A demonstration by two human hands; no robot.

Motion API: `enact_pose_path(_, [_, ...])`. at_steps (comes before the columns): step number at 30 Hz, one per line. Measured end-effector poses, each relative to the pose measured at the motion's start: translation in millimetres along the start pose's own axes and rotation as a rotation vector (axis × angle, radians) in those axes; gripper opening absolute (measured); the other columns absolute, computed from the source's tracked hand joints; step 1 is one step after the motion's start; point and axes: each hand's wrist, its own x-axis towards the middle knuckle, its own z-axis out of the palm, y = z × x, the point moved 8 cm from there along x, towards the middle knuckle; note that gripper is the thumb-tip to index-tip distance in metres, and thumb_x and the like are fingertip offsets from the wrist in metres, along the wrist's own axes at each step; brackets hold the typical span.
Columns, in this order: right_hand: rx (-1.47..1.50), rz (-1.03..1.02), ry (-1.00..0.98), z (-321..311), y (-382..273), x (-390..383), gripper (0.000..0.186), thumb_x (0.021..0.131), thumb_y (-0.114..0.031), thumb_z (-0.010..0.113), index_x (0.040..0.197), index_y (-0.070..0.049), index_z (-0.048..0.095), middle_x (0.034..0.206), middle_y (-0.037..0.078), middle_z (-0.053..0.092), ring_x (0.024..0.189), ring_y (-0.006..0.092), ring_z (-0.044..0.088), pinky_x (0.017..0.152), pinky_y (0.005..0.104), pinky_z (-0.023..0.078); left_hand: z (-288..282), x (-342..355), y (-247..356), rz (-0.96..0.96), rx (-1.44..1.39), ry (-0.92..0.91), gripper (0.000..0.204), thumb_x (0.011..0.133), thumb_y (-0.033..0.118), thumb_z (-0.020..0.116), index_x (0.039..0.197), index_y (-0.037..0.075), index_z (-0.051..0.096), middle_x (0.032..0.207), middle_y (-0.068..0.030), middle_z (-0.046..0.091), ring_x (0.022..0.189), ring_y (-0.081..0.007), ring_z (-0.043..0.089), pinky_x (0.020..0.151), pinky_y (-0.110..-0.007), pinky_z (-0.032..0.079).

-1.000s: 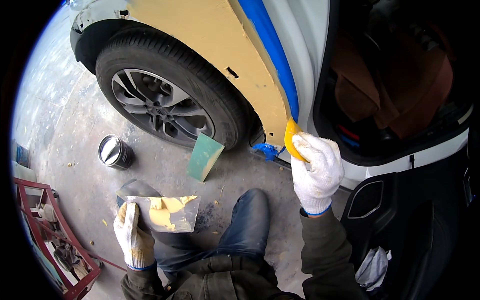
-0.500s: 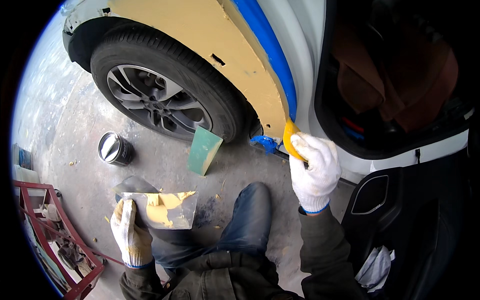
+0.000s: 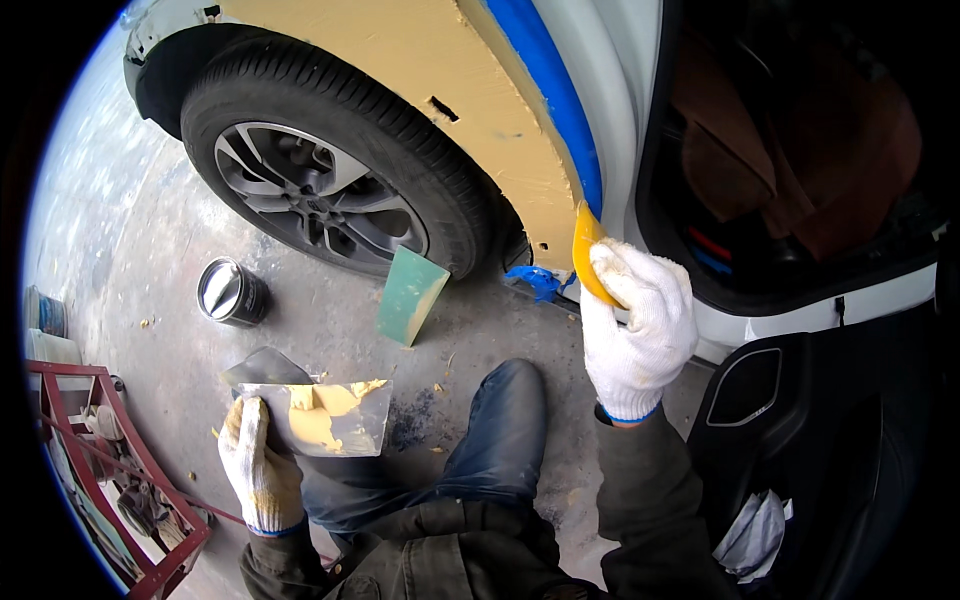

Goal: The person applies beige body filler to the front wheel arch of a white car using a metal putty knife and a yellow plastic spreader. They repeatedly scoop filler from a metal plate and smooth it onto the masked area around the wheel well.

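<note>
My right hand (image 3: 640,325), in a white knit glove, grips a yellow flexible spreader (image 3: 590,255). The spreader's edge rests at the rear edge of a car fender (image 3: 490,130) coated in tan filler, beside a strip of blue masking tape (image 3: 555,95). My left hand (image 3: 258,465), also gloved and smudged, is closed on the left end of a clear mixing board (image 3: 365,425). Dabs of tan filler (image 3: 318,415) lie on that board. A crumpled piece of blue tape (image 3: 535,283) sticks out below the fender's lower corner.
An open tin (image 3: 240,305) stands on the floor near the wheel (image 3: 320,190). A green sheet (image 3: 412,295) leans by the tyre. At right are the open car door (image 3: 810,430) and white sill. A red metal frame (image 3: 150,510) stands at lower left.
My right hand and the yellow spreader have moved slightly up along the fender's rear edge, and the spreader is turned more upright. My left hand holds the board nearly still.
</note>
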Motion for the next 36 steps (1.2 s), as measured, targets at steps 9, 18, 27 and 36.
enact_pose_path(9, [0.003, -0.068, 0.029, -8, -5, 14, 0.040, 0.064, 0.000, 0.083, 0.102, -0.009, 0.073, 0.103, 0.006, 0.072, 0.092, 0.0241, 0.067, 0.079, 0.0332, 0.056, -6, 3, -1, 0.009, 0.025, 0.024, 0.018, 0.095, 0.010, 0.060, 0.105, -0.005, 0.064, 0.095, -0.0061, 0.066, 0.081, -0.0111, 0.061, 0.075, -0.021, 0.049])
enact_pose_path(18, [0.000, -0.070, -0.007, -1, -9, 15, 0.037, 0.064, 0.000, 0.083, 0.098, -0.010, 0.074, 0.103, 0.006, 0.072, 0.091, 0.0234, 0.067, 0.079, 0.0330, 0.056, -18, 5, -7, 0.050, 0.053, 0.057, 0.017, 0.095, 0.008, 0.061, 0.106, -0.005, 0.064, 0.096, -0.0068, 0.066, 0.082, -0.0108, 0.062, 0.076, -0.020, 0.049])
enact_pose_path(27, [-0.015, -0.098, 0.032, -11, -10, 20, 0.037, 0.064, 0.000, 0.083, 0.099, -0.009, 0.073, 0.103, 0.007, 0.071, 0.092, 0.0240, 0.067, 0.081, 0.0334, 0.056, -13, 6, -8, 0.043, 0.015, 0.028, 0.020, 0.096, 0.010, 0.059, 0.107, -0.006, 0.063, 0.096, -0.0075, 0.067, 0.084, -0.0108, 0.062, 0.076, -0.020, 0.049])
enact_pose_path(36, [-0.009, -0.116, -0.048, 0, -13, 19, 0.034, 0.070, 0.006, 0.081, 0.100, -0.006, 0.071, 0.102, 0.009, 0.071, 0.092, 0.0231, 0.067, 0.079, 0.0301, 0.056, -15, 7, -6, 0.051, 0.038, -0.036, 0.024, 0.099, 0.011, 0.055, 0.111, -0.008, 0.061, 0.101, -0.0089, 0.065, 0.090, -0.0131, 0.061, 0.084, -0.022, 0.048])
